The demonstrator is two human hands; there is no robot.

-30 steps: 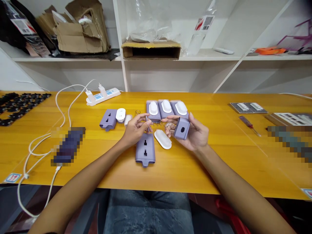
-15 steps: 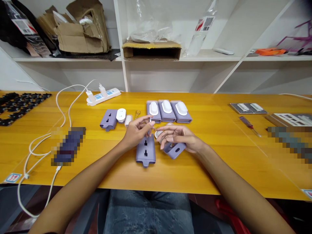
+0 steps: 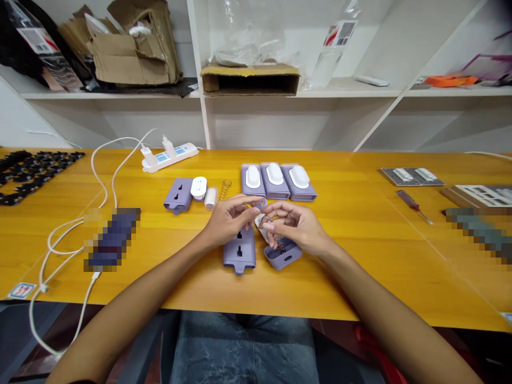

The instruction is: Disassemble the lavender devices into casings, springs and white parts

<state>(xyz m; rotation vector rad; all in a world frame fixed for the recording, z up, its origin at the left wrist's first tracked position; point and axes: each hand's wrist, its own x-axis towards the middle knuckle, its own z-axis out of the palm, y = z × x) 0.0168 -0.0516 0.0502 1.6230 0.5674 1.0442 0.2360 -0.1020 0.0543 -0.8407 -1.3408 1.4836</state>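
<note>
My left hand [image 3: 230, 220] and my right hand [image 3: 294, 224] meet fingertip to fingertip above the yellow table [image 3: 360, 250]. Both pinch something small between them; I cannot make out what it is. Under my left hand lies a purple socket face plate [image 3: 239, 252] with dark slots. A purple housing shell [image 3: 283, 255] lies open side up below my right hand, and a white oval cap [image 3: 261, 221] shows just behind my fingers. Three assembled purple units with white caps [image 3: 276, 181] stand in a row behind.
Another purple plate [image 3: 178, 195], white parts [image 3: 199, 188] and a spring [image 3: 225, 188] lie at the left. A white power strip [image 3: 170, 157] with cables sits further back. A screwdriver [image 3: 412, 205] and grey plates [image 3: 412, 176] lie at the right. Shelves with cardboard boxes [image 3: 250, 79] stand behind.
My right hand has set the purple housing shell down on the table and come up to meet my left hand. Both hands now pinch together at the middle.
</note>
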